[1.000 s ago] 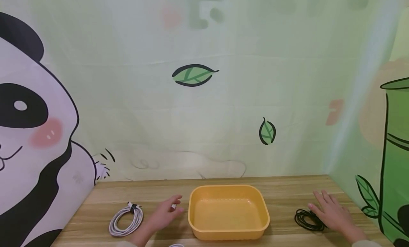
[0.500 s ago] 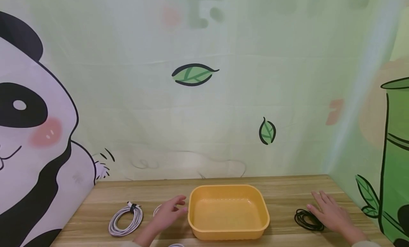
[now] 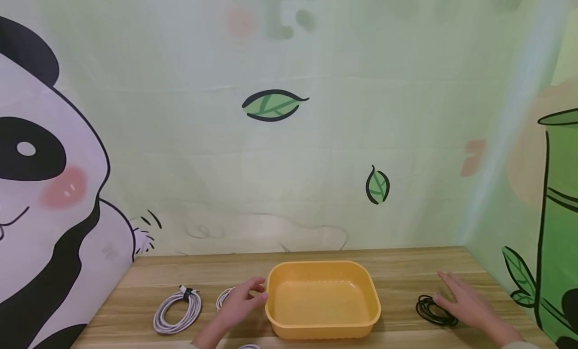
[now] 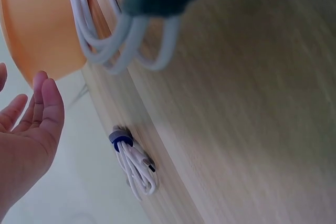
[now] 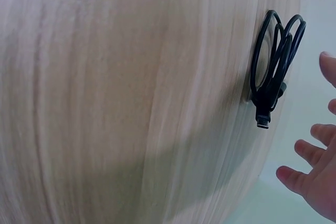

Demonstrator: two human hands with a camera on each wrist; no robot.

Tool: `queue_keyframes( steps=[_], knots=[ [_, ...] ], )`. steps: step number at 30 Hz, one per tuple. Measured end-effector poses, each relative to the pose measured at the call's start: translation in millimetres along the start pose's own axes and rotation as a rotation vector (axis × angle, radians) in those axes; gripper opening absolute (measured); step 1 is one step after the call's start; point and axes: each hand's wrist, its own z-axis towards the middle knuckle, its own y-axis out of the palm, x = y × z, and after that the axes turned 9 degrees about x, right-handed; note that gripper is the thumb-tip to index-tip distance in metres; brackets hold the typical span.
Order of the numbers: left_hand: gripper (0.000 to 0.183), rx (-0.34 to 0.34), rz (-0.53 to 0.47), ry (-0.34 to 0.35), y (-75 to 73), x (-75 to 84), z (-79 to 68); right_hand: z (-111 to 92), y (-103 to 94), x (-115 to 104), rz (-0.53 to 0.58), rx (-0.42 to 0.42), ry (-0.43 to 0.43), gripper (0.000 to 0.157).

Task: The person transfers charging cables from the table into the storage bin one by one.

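Observation:
My left hand (image 3: 241, 304) hovers by the left wall of a yellow plastic basin (image 3: 322, 332), fingers loosely bent and holding nothing. Behind it, partly hidden, shows a white coiled cable (image 3: 221, 299). In the left wrist view the same hand (image 4: 29, 140) has a bare palm, with the basin (image 4: 44, 30) beyond. A black coiled cable (image 3: 433, 311) lies just left of my right hand (image 3: 467, 304), which is held over the table with extended fingers. From the right wrist, that hand (image 5: 320, 166) appears apart from the black cable (image 5: 273, 72), whose plug end is visible.
A thicker white cable coil (image 3: 178, 314) with a black strap lies at the table's left. Another pale coil (image 3: 249, 346) is cut off at the bottom edge. The wooden table (image 3: 397, 268) ends at a printed backdrop (image 3: 316, 153).
My left hand has shifted slightly right toward the basin, uncovering more of the white cable behind it. My right hand has turned a little and moved slightly left. The basin stays put.

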Motion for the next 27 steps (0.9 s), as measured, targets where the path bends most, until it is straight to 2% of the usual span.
queue_keyframes(
  steps=[6,15,27],
  knots=[
    [0.041,-0.009,-0.059,-0.032,2.3,2.6,-1.0,0.6,-3.1,-0.7,0.057,-0.034,-0.009,0.071],
    [0.041,-0.009,-0.135,-0.064,7.1,-0.7,0.8,2.6,-4.4,0.2,0.163,-0.096,0.048,0.065],
    [0.038,-0.011,-0.198,-0.086,11.1,0.9,1.4,4.0,1.2,4.8,0.193,-0.109,0.099,0.053]
  ],
)
